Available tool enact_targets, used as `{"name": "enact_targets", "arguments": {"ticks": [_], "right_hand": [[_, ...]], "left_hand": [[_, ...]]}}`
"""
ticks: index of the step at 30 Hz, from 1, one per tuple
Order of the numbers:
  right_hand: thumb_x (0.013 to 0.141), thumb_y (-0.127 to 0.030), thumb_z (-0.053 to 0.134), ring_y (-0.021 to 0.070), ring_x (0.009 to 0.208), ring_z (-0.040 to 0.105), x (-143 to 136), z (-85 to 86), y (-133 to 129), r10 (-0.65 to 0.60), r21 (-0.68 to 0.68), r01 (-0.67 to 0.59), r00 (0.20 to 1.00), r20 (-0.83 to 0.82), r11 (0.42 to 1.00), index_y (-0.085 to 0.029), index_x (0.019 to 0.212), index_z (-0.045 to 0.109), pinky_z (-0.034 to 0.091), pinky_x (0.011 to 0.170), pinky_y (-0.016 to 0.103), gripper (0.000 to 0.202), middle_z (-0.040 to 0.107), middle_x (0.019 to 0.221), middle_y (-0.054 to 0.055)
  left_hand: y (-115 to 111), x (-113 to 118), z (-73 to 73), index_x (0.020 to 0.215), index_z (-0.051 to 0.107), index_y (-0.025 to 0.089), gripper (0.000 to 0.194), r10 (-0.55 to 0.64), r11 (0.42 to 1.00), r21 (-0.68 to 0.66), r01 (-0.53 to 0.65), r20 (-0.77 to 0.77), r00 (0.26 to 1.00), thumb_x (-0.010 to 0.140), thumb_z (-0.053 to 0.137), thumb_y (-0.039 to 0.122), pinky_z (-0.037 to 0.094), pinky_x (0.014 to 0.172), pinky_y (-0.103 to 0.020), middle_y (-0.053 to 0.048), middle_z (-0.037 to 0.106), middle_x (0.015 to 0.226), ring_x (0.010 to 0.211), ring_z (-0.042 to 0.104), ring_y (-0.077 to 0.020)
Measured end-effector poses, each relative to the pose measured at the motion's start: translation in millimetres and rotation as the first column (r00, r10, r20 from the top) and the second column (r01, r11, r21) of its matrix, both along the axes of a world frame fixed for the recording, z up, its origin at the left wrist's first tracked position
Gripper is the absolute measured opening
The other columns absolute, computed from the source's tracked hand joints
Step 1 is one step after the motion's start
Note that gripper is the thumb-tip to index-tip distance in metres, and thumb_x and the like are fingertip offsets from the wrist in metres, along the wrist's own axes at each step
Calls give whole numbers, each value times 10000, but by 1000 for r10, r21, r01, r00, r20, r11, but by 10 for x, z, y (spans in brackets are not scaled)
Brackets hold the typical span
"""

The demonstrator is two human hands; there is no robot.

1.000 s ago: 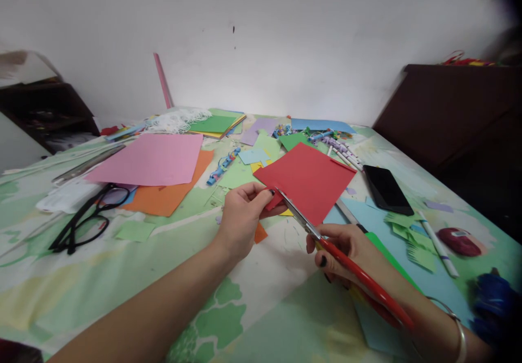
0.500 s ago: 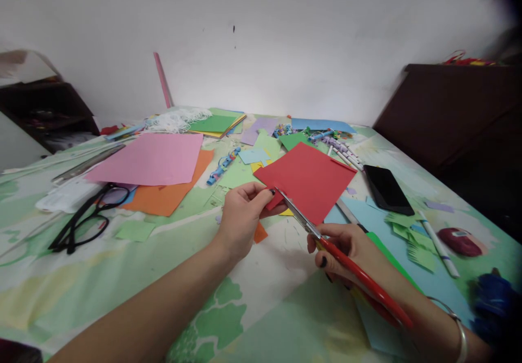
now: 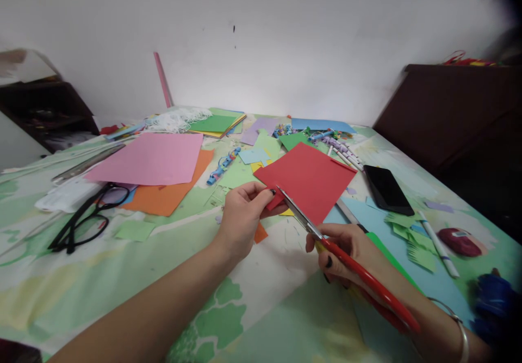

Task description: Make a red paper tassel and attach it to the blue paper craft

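In the head view, the left hand (image 3: pixel 242 219) pinches a small red paper piece (image 3: pixel 274 201) between closed fingers, just before a large red paper sheet (image 3: pixel 312 178) on the green-and-white patterned surface (image 3: pixel 171 249); the right hand's (image 3: pixel 354 250) fingers curl round red-handled metal scissors (image 3: pixel 338 251), blade tips at the small red paper piece

Bare forearms (image 3: pixel 163 300), dark-polished nails (image 3: pixel 328 262) on left hand (image 3: pixel 241 219) and right hand (image 3: pixel 350 251), silvery bangle (image 3: pixel 464 342) around the right wrist.
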State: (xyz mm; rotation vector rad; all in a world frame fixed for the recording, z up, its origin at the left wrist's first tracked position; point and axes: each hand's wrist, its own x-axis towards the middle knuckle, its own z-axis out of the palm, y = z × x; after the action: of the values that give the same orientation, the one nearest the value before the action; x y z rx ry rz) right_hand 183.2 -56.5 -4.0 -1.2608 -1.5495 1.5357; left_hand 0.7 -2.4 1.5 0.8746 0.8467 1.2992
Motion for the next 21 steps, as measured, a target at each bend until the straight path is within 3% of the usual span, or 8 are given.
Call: {"name": "enact_targets", "arguments": {"ticks": [5,21], "right_hand": [[646,-666,714,53,428,364,17,12,-2,11,2,-11,1000,2,1000,-135,833,575,312,389,155,580,508,528,-23],[658,-635,723,68,461,391,7,35,-17,25,8,-25,1000,-15,1000,-138,814,574,330,403,170,541,499,549,-24]], "left_hand": [[-3,2,-3,630,597,125,103,-3,1000,2,3,6,1000,719,635,160,594,721,-306,-32,691,677,683,688,-153],[-6,4,10,637,605,125,101,-7,1000,0,7,-3,1000,718,651,165,588,729,-300,-30,692,682,689,688,-151]]}}
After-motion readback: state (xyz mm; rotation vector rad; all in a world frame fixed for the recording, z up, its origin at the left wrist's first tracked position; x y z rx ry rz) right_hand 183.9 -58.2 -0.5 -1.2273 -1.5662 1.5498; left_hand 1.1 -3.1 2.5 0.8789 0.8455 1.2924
